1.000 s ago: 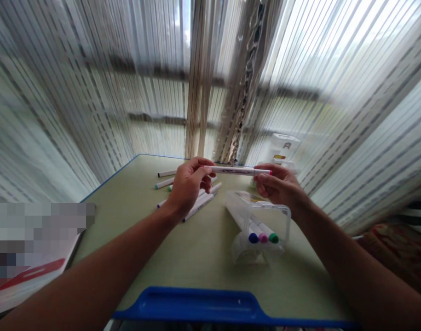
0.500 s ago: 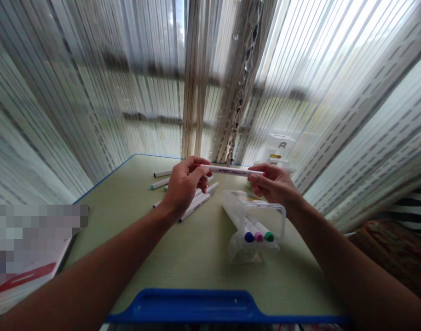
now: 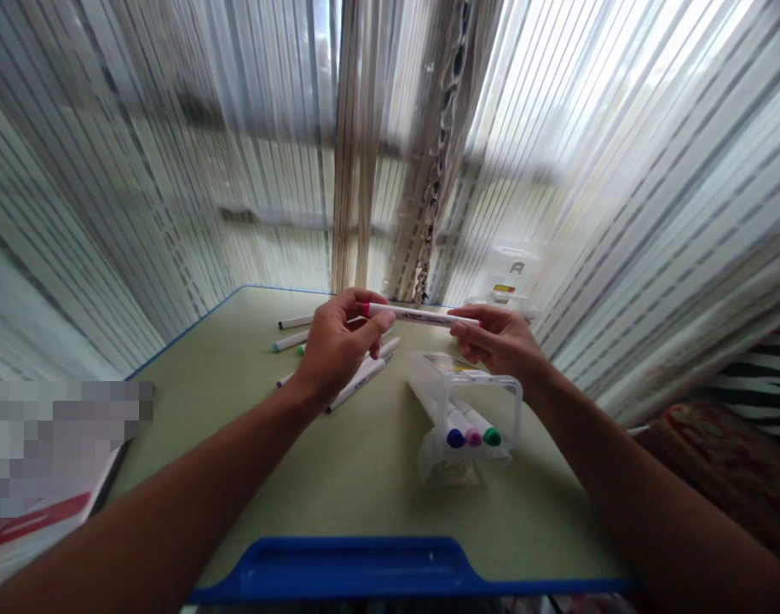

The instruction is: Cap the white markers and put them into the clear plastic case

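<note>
A white marker pen (image 3: 421, 316) with pink ends is held level above the table between both hands. My left hand (image 3: 344, 337) pinches its left end, where a pink tip shows. At the other end, the fingers of my right hand (image 3: 495, 339) are closed on it. Below my right hand lies a clear plastic case (image 3: 517, 405), its open end facing me. Inside are three white markers with a blue end (image 3: 454, 437), a pink end (image 3: 472, 437) and a green end (image 3: 491, 437). Several loose white markers (image 3: 357, 384) lie under and beside my left hand, partly hidden by it.
The pale table (image 3: 287, 503) has a blue rim with a blue tray (image 3: 357, 558) at the front. A second clear container (image 3: 508, 273) stands at the back right, before striped string curtains (image 3: 268, 170). A partly blurred book or box (image 3: 50, 529) is at left.
The view has shifted slightly, so everything sits a bit further left. More of the marker's pink left end shows beside my left fingers. Both hands keep their hold on it.
</note>
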Demonstrator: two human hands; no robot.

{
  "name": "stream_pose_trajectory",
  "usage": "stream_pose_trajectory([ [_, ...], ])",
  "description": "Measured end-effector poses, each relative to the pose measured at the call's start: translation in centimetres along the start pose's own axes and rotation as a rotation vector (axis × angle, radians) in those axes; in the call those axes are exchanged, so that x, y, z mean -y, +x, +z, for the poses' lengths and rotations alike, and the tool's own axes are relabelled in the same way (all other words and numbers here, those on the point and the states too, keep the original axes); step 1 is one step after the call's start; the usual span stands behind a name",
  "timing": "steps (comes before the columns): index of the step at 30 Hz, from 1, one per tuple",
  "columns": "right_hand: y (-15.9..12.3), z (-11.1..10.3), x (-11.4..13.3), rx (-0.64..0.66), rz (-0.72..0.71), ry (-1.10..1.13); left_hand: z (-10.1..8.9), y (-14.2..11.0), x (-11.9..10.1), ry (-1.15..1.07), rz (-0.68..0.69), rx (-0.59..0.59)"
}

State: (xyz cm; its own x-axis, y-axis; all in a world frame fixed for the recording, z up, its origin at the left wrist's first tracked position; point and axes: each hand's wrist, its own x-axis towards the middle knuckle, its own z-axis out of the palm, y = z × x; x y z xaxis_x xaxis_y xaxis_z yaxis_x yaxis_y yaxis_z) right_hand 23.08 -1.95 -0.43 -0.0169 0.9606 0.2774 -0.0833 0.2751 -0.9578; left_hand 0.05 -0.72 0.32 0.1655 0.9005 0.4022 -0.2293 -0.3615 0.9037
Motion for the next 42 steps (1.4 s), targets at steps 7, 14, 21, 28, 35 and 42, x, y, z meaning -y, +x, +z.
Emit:
stream_pose_trajectory([
  [7,0.07,-0.10,-0.18,0.014,0.007,0.004,0.08,-0.07,-0.12,0.006,0.010,0.023],
  [14,0.14,-0.12,-0.13,0.013,0.013,-0.007,0.17,-0.20,-0.31,0.011,0.017,0.029],
  [21,0.10,0.12,-0.03,0.013,-0.009,-0.010,0.10,-0.30,-0.23,-0.002,0.030,0.050],
  [28,0.13,0.11,-0.02,0.023,-0.019,-0.026,0.34,-0.34,-0.39,-0.032,-0.004,0.077],
  [35,0.10,0.01,-0.14,0.035,-0.019,-0.040,0.35,-0.38,-0.36,-0.091,-0.034,0.103],
  [42,0.12,-0.04,-0.19,0.068,-0.032,-0.085,0.35,-0.54,-0.66,-0.105,-0.051,0.115],
])
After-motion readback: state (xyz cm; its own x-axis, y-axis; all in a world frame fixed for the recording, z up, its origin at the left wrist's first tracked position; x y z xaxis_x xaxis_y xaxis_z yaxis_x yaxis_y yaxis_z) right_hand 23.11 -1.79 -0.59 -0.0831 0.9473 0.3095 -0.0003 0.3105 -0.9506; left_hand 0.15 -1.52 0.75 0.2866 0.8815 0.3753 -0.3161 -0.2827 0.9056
